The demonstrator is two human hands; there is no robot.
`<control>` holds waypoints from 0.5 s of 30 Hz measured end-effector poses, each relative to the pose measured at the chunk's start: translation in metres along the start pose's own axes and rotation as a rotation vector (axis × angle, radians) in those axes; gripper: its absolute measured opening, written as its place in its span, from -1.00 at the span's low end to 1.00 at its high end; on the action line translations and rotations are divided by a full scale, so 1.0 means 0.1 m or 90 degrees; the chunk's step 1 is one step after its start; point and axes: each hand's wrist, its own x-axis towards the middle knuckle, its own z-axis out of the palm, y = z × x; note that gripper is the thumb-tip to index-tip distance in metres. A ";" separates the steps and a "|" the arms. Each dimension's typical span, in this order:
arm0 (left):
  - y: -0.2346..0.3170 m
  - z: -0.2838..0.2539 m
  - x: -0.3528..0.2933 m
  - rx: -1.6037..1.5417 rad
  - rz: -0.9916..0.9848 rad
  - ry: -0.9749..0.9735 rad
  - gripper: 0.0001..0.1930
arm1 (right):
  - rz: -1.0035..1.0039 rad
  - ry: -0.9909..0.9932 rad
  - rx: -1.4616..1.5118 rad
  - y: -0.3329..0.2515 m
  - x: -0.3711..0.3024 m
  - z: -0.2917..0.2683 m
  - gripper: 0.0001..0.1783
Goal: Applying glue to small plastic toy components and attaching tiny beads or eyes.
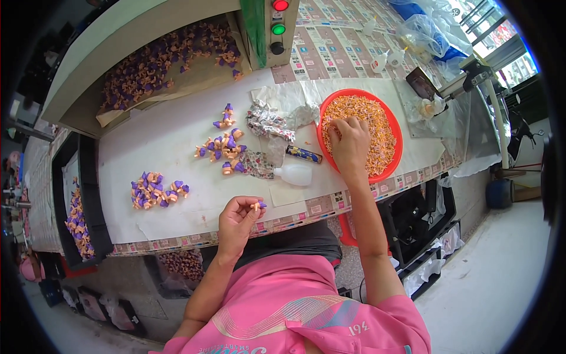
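My left hand (237,223) pinches a small purple and peach toy figure (258,206) between thumb and fingers, just over the table's front edge. My right hand (352,141) reaches into a round red basin (398,154) heaped with tiny orange and pale pieces (377,133). Its fingers are bent down and drawn together at the pieces; whatever lies between the fingertips is hidden. Loose piles of similar purple and peach figures (154,190) lie left of my left hand, with another cluster (223,146) beyond it.
Between the hands lie a white squeeze bottle (295,174), a dark blue tube (303,154) and patterned cloth (268,121). A machine opening (171,62) full of figures stands at the back left. A black tray (97,227) flanks the left edge. Small bottles (379,62) stand behind the basin.
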 end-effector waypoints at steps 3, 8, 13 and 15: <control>0.01 -0.03 0.00 0.000 -0.001 0.001 -0.83 | 0.005 -0.044 -0.012 -0.01 0.02 0.00 -0.88; 0.02 -0.08 0.00 -0.003 -0.002 0.003 -0.83 | -0.008 -0.018 0.026 -0.04 -0.05 -0.01 -0.89; 0.01 -0.14 0.02 -0.013 -0.001 0.001 -0.85 | -0.039 0.070 0.094 -0.13 -0.19 -0.07 -0.92; 0.01 -0.15 0.04 -0.016 -0.002 0.001 -0.85 | -0.002 0.065 0.115 -0.14 -0.23 -0.10 -0.93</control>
